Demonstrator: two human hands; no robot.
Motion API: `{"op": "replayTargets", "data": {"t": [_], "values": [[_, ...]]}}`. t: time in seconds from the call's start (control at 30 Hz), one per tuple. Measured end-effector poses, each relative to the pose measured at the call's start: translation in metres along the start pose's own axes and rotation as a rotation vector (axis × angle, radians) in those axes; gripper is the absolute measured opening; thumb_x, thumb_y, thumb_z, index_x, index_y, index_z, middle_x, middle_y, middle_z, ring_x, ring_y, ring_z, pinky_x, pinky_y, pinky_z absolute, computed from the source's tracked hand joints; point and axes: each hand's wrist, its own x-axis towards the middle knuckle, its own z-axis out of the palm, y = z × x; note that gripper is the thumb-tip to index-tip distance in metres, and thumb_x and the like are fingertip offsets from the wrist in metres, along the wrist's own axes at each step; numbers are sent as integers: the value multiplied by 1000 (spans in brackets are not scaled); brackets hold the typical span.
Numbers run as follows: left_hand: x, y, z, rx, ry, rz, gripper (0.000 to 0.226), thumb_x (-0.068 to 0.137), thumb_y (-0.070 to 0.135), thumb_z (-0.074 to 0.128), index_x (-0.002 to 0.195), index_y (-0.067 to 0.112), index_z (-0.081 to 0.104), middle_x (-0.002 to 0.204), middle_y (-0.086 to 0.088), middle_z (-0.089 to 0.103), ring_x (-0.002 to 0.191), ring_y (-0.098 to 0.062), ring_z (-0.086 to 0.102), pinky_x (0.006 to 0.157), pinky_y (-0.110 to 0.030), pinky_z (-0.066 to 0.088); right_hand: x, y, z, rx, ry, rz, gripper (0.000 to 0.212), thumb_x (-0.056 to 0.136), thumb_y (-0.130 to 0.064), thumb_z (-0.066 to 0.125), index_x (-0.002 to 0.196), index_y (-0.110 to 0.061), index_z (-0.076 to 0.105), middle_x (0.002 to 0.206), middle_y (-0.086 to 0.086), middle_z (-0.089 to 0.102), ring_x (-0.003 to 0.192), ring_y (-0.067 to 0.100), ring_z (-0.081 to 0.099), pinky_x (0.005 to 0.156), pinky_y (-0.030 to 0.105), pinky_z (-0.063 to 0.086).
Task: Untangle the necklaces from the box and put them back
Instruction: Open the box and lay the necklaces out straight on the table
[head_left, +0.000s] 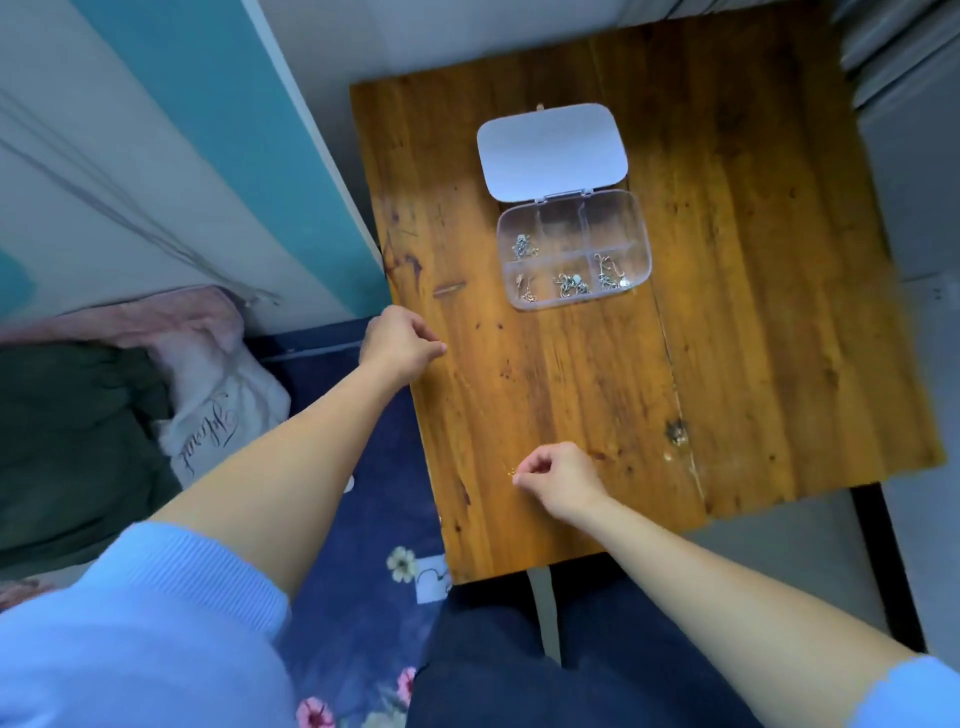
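A clear plastic box (640, 244) with six compartments lies on the wooden table (753, 338), its white lid (553, 150) flipped open behind it. Several compartments hold small tangled necklaces (571, 285). My left hand (402, 343) is pinched shut near the table's left edge. My right hand (563, 480) is pinched shut nearer to me. A very thin gold chain (511, 472) shows at the right fingertips and appears stretched between the two hands, faint against the wood.
The table's near edge sits over my lap in dark trousers. A blue floral bedcover (358, 597) lies left of the table, with pink and green fabric (171, 332) further left. A teal and white wall rises behind.
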Motion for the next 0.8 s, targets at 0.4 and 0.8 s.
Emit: {"op": "replayTargets", "data": {"t": [0.4, 0.8], "values": [[17, -16, 33, 274, 28, 157, 10, 87, 29, 67, 82, 21, 65, 90, -6, 67, 84, -25, 59, 66, -36, 46, 6, 0, 58, -127, 98, 87, 21, 80, -33, 75, 66, -23, 63, 73, -3, 70, 74, 18, 65, 71, 30, 54], [2, 25, 12, -66, 105, 97, 16, 90, 30, 64, 99, 18, 68, 97, -4, 68, 91, -23, 63, 79, -41, 57, 25, -25, -71, -138, 216, -42, 18, 80, -35, 74, 71, -21, 67, 72, -2, 71, 78, 23, 68, 73, 33, 54]]}}
